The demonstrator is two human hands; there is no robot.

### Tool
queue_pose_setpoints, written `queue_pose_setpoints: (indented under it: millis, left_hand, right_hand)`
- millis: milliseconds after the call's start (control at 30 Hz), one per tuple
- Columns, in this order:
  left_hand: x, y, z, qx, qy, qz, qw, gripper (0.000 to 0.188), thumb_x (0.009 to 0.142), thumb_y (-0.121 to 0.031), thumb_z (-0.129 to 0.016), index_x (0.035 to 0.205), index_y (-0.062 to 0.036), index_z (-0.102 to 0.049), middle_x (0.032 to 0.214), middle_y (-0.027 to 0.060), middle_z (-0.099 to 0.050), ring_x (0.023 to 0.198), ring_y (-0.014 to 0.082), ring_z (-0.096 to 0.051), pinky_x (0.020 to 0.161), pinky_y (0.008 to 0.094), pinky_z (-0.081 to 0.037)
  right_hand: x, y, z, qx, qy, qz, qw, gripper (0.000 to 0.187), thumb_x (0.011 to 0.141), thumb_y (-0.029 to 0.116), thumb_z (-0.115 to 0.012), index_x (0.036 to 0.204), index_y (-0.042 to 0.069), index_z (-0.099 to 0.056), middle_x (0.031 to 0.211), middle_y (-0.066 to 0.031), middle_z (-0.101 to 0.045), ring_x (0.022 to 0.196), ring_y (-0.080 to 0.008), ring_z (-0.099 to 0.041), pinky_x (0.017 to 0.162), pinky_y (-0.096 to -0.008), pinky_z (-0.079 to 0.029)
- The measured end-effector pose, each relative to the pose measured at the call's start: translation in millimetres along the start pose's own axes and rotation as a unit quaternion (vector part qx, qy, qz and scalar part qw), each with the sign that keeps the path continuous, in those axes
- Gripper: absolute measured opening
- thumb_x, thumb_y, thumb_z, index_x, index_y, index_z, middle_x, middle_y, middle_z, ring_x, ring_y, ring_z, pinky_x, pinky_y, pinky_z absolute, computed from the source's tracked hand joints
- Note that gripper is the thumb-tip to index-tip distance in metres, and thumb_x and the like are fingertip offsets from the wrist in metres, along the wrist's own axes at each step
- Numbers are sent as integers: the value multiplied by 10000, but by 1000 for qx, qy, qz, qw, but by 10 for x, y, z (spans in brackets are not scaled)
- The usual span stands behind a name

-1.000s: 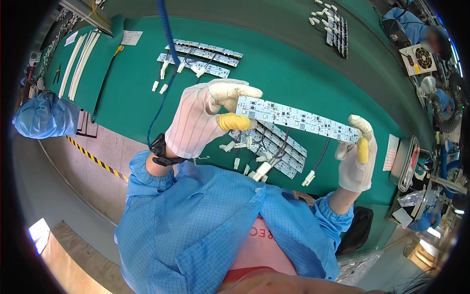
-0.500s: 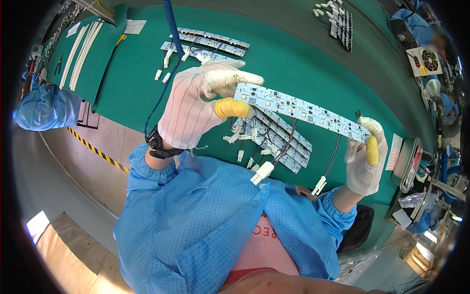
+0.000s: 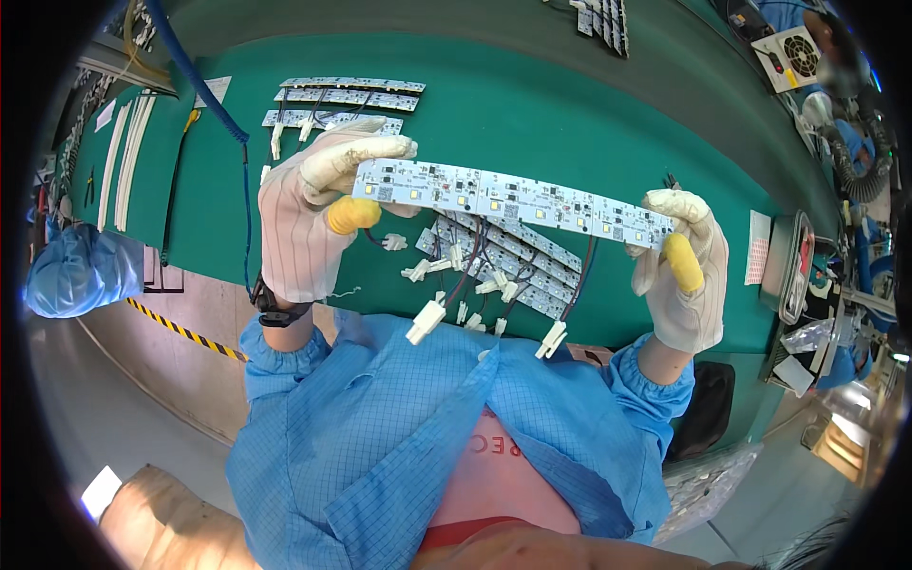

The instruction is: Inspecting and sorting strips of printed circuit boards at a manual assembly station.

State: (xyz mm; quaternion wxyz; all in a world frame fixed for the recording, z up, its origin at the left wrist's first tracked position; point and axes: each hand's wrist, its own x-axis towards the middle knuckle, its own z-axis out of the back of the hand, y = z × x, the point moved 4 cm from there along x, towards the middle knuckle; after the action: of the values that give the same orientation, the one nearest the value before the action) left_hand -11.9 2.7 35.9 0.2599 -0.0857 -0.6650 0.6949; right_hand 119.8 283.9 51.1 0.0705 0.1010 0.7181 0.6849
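A long white LED circuit board strip (image 3: 518,198) is stretched between my two gloved hands above the green bench. My left hand (image 3: 328,195) pinches its left end, with a yellow cover on one digit. At the right end, my right hand (image 3: 686,256) grips the strip in the same way, also with a yellow cover. Dark wires with white plug connectors (image 3: 427,319) dangle from the strip toward me. Under it lies a stack of similar LED boards (image 3: 541,271) with wires and plugs, partly hidden by the held strip.
More LED boards (image 3: 351,99) lie behind my left hand, and another group (image 3: 606,21) sits at the far edge. A blue coiled hose (image 3: 195,76) hangs at left near white strips (image 3: 131,161). A metal tray (image 3: 790,271) stands to the right.
The held strip has shifted to the left in view and hangs closer to level. My left hand has moved left with it; both hands keep their hold.
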Motion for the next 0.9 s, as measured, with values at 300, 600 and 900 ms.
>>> queue_pose_setpoints:
  millis: [300,600,900]
  left_hand:
    - [10,44,48,23,1,-26,999,598,787,-457,-688,1127,32,-634,1050,114,-658,911,196,-667,767,272,-516]
    - [-5,97,162,115,9,-188,975,326,849,-161,-663,1125,2,-604,1063,189,-668,1081,324,-597,974,451,-435]
    - [12,86,91,36,-36,-53,997,443,855,-287,-675,1169,20,-615,1079,137,-661,890,203,-671,748,278,-552]
  right_hand:
    - [-12,39,-56,26,-2,0,1000,672,775,487,-736,1132,-45,-532,817,-93,-609,533,-88,-537,486,-194,-409]
    - [-43,20,-66,-10,-26,-4,1000,472,784,301,-755,1086,-3,-556,833,-80,-614,521,-104,-530,484,-215,-386]
    - [-14,51,-82,15,22,-50,998,465,811,301,-739,1093,-25,-562,871,-82,-620,594,-103,-567,505,-212,-413]
